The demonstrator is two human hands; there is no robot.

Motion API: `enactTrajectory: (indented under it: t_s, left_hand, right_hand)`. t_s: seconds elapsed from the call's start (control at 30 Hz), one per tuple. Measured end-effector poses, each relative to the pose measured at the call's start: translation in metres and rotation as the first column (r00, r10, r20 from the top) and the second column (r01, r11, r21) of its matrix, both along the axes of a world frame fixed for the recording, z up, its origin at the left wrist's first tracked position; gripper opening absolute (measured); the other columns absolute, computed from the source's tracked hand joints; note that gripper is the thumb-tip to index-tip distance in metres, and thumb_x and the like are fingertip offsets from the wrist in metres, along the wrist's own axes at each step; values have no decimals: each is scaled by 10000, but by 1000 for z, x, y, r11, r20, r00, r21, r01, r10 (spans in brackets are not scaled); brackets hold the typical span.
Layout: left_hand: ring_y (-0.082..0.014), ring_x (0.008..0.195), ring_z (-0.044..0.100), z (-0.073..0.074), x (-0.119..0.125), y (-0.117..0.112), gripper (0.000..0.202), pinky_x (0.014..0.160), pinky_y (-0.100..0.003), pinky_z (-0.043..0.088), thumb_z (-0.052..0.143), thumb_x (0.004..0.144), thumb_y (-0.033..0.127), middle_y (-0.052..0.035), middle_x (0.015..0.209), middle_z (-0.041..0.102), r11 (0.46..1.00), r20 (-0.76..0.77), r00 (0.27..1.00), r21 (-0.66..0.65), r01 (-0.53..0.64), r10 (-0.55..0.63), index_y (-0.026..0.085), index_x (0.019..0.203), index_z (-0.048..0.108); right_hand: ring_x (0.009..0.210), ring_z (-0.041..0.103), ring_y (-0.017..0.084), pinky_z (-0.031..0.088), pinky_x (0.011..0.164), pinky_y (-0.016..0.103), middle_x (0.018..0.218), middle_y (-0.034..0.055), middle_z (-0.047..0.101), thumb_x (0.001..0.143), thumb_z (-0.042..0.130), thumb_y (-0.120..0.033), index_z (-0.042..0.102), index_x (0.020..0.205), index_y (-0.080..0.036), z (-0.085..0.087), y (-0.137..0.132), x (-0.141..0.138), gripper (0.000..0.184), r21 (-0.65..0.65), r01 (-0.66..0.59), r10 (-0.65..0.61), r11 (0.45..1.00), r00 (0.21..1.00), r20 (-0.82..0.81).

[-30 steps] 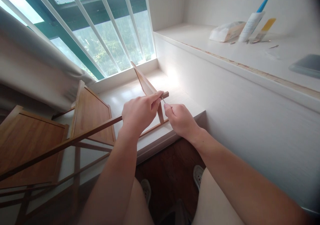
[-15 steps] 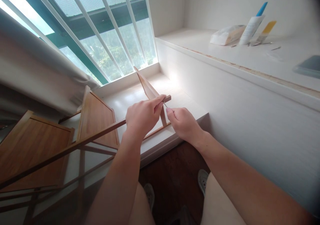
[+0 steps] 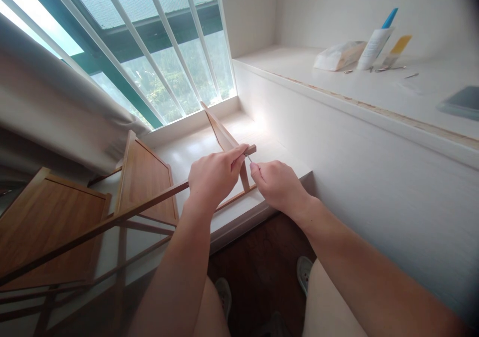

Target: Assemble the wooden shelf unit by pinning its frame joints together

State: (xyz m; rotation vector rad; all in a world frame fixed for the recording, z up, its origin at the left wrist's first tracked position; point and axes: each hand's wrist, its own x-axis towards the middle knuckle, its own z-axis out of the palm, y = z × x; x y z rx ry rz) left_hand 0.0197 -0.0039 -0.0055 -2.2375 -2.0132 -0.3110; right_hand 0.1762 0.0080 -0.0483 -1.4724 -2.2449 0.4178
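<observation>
A bamboo shelf rack (image 3: 142, 177) lies on its side across a white window ledge (image 3: 194, 147). My left hand (image 3: 215, 174) is closed round the end of one long wooden rail (image 3: 112, 219), thumb and fingers pinching near its tip. My right hand (image 3: 279, 184) pinches a thin metal tool (image 3: 248, 158), too small to name, whose tip touches the rail end beside my left fingers. The two hands almost touch.
A raised white counter (image 3: 337, 90) at right carries a white packet (image 3: 339, 55), two tubes (image 3: 374, 45) and a dark tray (image 3: 462, 102). A window with white bars (image 3: 164, 42) and a curtain (image 3: 48, 112) lie ahead and left. My shoes (image 3: 224, 292) stand on dark floor.
The view has shifted slightly. My right hand has edged closer to the rail end; my left hand keeps its grip on the rail.
</observation>
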Motion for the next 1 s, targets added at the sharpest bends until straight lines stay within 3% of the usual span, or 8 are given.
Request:
enactTrajectory:
  t_s: [0.37, 1.0]
  left_hand:
    - [-254, 844, 701, -3, -2, 2, 386, 610, -319, 374, 334, 1009, 495, 28, 1008, 773, 1000, -5, 1000, 20, 14, -14, 518, 1293, 594]
    - [-257, 865, 703, -3, -2, 2, 388, 622, -320, 382, 333, 1006, 513, 31, 1036, 771, 1000, 2, 1000, 8, 16, -16, 519, 1300, 586]
  right_hand:
    - [569, 449, 164, 215, 580, 302, 605, 38, 574, 1020, 304, -354, 555, 645, -194, -1, -3, -2, 478, 13, 5, -4, 1000, 998, -56]
    - [628, 563, 200, 217, 581, 324, 695, 88, 671, 1031, 293, -359, 654, 711, -178, -1, -2, -3, 515, 33, 44, -45, 998, 998, 36]
